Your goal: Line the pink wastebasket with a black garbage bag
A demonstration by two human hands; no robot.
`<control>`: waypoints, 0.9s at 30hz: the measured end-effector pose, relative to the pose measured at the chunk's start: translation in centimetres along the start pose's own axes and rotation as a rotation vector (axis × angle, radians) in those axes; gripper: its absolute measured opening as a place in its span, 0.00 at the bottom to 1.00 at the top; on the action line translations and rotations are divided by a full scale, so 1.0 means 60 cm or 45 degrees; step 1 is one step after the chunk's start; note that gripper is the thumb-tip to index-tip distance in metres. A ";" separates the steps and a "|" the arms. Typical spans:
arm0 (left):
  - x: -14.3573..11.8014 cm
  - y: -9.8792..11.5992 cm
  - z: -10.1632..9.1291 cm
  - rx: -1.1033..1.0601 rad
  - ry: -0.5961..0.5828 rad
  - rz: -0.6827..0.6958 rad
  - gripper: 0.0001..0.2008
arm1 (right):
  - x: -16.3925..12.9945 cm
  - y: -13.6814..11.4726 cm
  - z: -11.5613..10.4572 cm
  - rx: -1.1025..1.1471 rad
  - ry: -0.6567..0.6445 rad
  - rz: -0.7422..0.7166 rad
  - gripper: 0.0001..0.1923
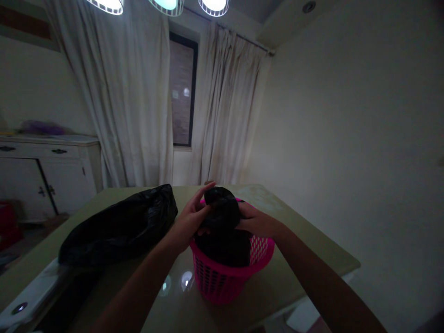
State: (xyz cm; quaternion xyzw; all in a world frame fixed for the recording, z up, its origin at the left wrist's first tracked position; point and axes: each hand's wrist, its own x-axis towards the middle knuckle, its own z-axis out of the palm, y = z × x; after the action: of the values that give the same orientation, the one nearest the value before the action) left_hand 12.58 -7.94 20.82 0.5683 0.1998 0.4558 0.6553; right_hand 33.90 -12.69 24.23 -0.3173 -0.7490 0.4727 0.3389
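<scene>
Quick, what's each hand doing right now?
Left hand: holding the left side of the bunched black plastic at the pink basket.
Right hand: holding its right side.

place: home | long curtains (128,97) | white sideboard (65,173) | lit lamps (214,5)

I am holding a bag (224,215) of thin, faintly shiny plastic at a basket (225,282) of smooth, perforated plastic, and a second bag (121,226) is showing glossy creases in similar film. The bench (176,300) is mirroring the lamps (214,5) in its smooth, polished top, while pleated cloth curtains (135,92) are hanging matt beside a smooth, matt wall (347,115).
</scene>
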 end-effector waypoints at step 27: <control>0.002 -0.008 0.036 0.288 0.167 0.074 0.38 | 0.021 0.010 0.042 0.310 0.334 -0.014 0.25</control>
State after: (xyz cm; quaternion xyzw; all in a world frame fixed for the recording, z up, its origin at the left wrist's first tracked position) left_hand 14.48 -9.01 21.00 0.6131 0.2756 0.4854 0.5590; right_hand 31.22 -12.72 23.14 -0.3289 -0.6373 0.5125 0.4721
